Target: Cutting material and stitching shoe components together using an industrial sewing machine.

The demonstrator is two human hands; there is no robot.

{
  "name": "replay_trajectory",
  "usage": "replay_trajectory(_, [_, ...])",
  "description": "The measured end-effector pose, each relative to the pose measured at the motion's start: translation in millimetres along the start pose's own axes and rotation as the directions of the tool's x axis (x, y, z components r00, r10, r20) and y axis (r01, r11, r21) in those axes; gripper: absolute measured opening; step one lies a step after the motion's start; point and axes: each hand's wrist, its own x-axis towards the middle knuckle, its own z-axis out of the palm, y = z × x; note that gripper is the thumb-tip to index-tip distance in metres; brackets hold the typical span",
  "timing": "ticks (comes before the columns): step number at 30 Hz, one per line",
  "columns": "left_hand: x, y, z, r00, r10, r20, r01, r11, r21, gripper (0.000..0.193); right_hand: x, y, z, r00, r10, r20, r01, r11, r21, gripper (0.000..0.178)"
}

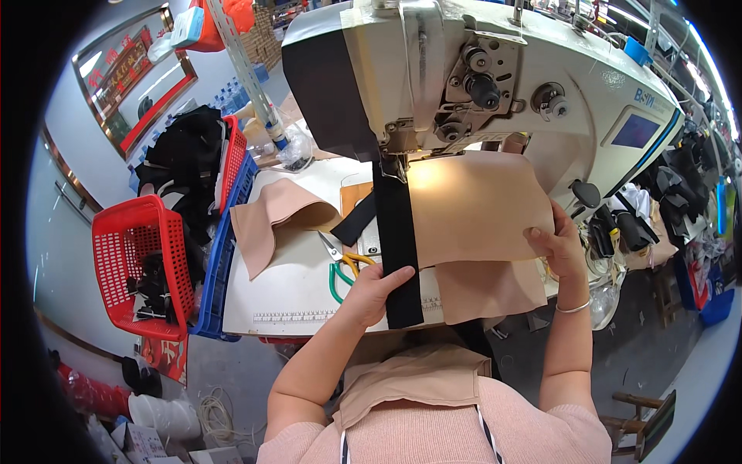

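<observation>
Beige fabric panel [475, 205], between left hand [368, 298] and right hand [564, 249], edge pinched by the latter; black fabric strip [396, 232], gripped by the former, thumb uppermost; scissors [338, 254], beside left hand; sewing machine [580, 69], beyond both.

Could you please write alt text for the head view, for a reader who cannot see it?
A person at a white sewing machine touches a long black strip with the left hand and holds the right edge of a beige panel with the right hand. Scissors lie left of the strip, and a red basket is farther left.
</observation>
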Motion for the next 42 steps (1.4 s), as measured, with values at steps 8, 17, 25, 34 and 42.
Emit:
replay_trajectory(8, [5.2,-7.1,-2.8,0.999,0.033,-0.024,-0.033,0.999,-0.005,0.031,1.2,-1.7,-0.3,0.999,0.019,0.029,-0.02,1.0,0.017,0.063])
replay_trajectory(17, [14.7,-18.3,-6.1,0.997,0.075,-0.023,-0.076,0.997,-0.03,0.03,1.4,0.3,0.2,1.0,0.011,0.017,-0.012,1.0,0.02,0.061])
replay_trajectory(25, [-13.1,-3.3,16.2,0.989,0.148,-0.026,-0.15,0.986,-0.079,0.027,-1.8,-7.6,4.6,0.999,0.047,-0.008,-0.044,0.98,0.193,0.058])
replay_trajectory(34, [-4.0,-1.6,17.4,0.983,0.172,-0.064,-0.174,0.984,-0.031,0.028,10.2,-7.1,10.0,0.999,0.037,-0.001,-0.036,0.967,0.252,0.053])
replay_trajectory(42, [23.7,15.0,13.5,0.969,0.244,-0.036,-0.243,0.97,0.023,0.027,41.6,-3.1,10.9,0.999,0.05,-0.002,-0.048,0.959,0.28,0.042])
